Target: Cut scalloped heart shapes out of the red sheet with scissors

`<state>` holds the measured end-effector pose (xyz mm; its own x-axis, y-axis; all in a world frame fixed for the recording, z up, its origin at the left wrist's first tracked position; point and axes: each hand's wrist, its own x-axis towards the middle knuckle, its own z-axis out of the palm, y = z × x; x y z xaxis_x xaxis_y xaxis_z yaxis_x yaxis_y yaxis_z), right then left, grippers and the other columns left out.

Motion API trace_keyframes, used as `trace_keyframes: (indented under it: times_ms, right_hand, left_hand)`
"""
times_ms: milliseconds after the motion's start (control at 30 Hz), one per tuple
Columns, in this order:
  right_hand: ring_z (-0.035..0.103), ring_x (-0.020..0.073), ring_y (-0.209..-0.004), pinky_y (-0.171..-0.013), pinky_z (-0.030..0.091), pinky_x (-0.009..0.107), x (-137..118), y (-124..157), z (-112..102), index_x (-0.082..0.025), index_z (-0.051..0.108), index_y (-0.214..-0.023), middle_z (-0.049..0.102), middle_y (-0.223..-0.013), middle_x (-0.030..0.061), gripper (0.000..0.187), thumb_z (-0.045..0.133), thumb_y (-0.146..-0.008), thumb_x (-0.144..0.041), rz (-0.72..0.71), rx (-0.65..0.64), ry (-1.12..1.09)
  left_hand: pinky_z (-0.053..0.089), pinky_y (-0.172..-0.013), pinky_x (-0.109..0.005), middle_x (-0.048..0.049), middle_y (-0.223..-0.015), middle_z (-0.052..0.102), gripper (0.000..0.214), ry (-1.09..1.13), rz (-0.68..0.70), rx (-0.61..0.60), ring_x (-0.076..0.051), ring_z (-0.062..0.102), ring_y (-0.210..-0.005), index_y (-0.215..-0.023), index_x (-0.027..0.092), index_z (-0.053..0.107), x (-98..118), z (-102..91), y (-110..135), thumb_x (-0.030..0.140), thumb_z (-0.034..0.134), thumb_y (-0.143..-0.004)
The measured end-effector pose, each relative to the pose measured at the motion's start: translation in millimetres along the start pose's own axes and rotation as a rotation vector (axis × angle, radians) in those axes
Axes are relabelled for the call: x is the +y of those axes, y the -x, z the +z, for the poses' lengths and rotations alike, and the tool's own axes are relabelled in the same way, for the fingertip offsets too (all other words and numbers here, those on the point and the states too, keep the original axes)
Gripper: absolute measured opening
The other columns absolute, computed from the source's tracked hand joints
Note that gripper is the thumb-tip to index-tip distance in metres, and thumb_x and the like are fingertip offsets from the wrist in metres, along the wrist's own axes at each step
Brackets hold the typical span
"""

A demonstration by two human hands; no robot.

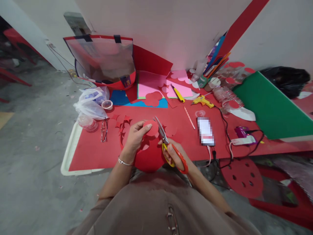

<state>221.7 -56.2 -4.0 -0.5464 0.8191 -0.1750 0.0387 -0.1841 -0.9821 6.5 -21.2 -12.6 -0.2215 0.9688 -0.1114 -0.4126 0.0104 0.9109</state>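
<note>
Pinched between the thumb and fingers of my left hand (137,135) is a red paper circle (153,129). My right hand (172,153) grips a pair of scissors (179,157) with orange and yellow handles. Their blades are parted and point up and away, beside the right edge of the circle. Below my hands, at the table's near edge, lies a larger round red piece (149,162). Small star-like red paper scraps (124,121) are scattered left of my left hand.
Eyeglasses (104,130) and stacked clear lids (87,123) lie at the left. Rightward are a yellow glue gun (203,101), a phone (205,131) with cables and a green board (274,104). A yellow cutter (177,93) rests on pink paper (153,85). A clear bag (102,60) stands behind.
</note>
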Motion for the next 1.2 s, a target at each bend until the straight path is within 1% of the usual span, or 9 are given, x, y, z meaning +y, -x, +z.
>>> trace_keyframes:
  times_ms: [500, 667, 767, 833, 933, 1000, 1067, 1133, 1200]
  right_hand:
    - [0.037, 0.0083, -0.043, -0.039, 0.034, 0.02, -4, -9, 2, -0.017, 0.064, -0.116, 0.042, -0.061, -0.0082, 0.057, 0.051, -0.102, -0.071, 0.013, 0.04, -0.009]
    - [0.034, 0.0078, -0.04, -0.037, 0.033, 0.02, -5, -11, 4, -0.017, 0.064, -0.112, 0.041, -0.058, -0.0095, 0.056, 0.056, -0.099, -0.071, 0.052, 0.086, -0.023]
    - [0.036, 0.0094, -0.039, -0.038, 0.034, 0.022, -3, -13, 4, -0.018, 0.065, -0.116, 0.042, -0.056, -0.0094, 0.059, 0.053, -0.099, -0.073, 0.064, 0.139, 0.004]
    - [0.046, 0.0127, -0.044, -0.044, 0.041, 0.025, 0, -14, 3, -0.018, 0.067, -0.118, 0.049, -0.058, -0.0061, 0.06, 0.056, -0.097, -0.073, 0.041, 0.223, 0.156]
    - [0.068, 0.0226, -0.065, -0.062, 0.05, 0.031, 6, -14, 0, -0.019, 0.071, -0.122, 0.07, -0.075, 0.0041, 0.059, 0.07, -0.09, -0.068, -0.02, 0.348, 0.601]
    - [0.074, 0.0288, -0.078, -0.068, 0.049, 0.033, 12, -11, -1, -0.02, 0.071, -0.128, 0.078, -0.086, 0.0085, 0.058, 0.075, -0.089, -0.063, 0.022, 0.358, 0.86]
    - [0.077, 0.0309, -0.084, -0.069, 0.048, 0.032, 18, -6, -1, -0.022, 0.07, -0.13, 0.081, -0.092, 0.0103, 0.053, 0.075, -0.091, -0.057, 0.094, 0.325, 1.013]
    - [0.078, 0.0303, -0.09, -0.07, 0.047, 0.032, 23, -2, 0, -0.024, 0.07, -0.129, 0.082, -0.099, 0.0111, 0.044, 0.072, -0.095, -0.052, 0.146, 0.296, 1.104]
    - [0.078, 0.0297, -0.095, -0.074, 0.049, 0.032, 26, -2, 3, -0.024, 0.069, -0.13, 0.082, -0.105, 0.0126, 0.037, 0.066, -0.099, -0.045, 0.174, 0.281, 1.177]
  left_hand:
    - [0.057, -0.07, -0.027, -0.0019, -0.08, 0.076, 0.03, 0.005, -0.029, 0.019, -0.014, 0.068, -0.071, -0.08, 0.019, 0.079, -4, -1.0, -9, 0.044, 0.093, -0.072]
    - [0.056, -0.075, -0.026, -0.0015, -0.081, 0.076, 0.03, 0.018, -0.025, 0.048, -0.013, 0.067, -0.072, -0.082, 0.018, 0.079, -10, -2.5, -12, 0.041, 0.094, -0.07]
    - [0.057, -0.075, -0.028, -0.0025, -0.083, 0.076, 0.029, -0.016, -0.018, 0.041, -0.015, 0.067, -0.073, -0.086, 0.019, 0.079, -9, -3.4, -10, 0.043, 0.09, -0.075]
    - [0.057, -0.079, -0.032, -0.004, -0.087, 0.076, 0.025, -0.123, 0.054, 0.054, -0.018, 0.068, -0.079, -0.088, 0.02, 0.079, -5, -5.1, -7, 0.044, 0.084, -0.081]
    - [0.055, -0.096, -0.037, -0.0084, -0.104, 0.075, 0.022, -0.528, 0.357, 0.144, -0.023, 0.068, -0.101, -0.075, 0.022, 0.074, 1, -12.2, 5, 0.039, 0.079, -0.088]
    - [0.051, -0.106, -0.042, -0.0107, -0.117, 0.074, 0.022, -0.719, 0.516, 0.223, -0.026, 0.066, -0.115, -0.073, 0.022, 0.071, 1, -20.6, 20, 0.036, 0.076, -0.09]
    - [0.053, -0.1, -0.041, -0.01, -0.107, 0.075, 0.017, -0.798, 0.595, 0.246, -0.026, 0.068, -0.104, -0.079, 0.023, 0.073, -5, -30.7, 40, 0.035, 0.075, -0.091]
    - [0.056, -0.084, -0.038, -0.006, -0.086, 0.073, 0.011, -0.792, 0.581, 0.169, -0.023, 0.068, -0.085, -0.083, 0.025, 0.075, -16, -40.2, 62, 0.032, 0.073, -0.092]
    - [0.055, -0.076, -0.037, -0.0057, -0.08, 0.073, 0.013, -0.746, 0.577, 0.05, -0.024, 0.067, -0.077, -0.078, 0.027, 0.073, -31, -46.5, 83, 0.031, 0.075, -0.09]
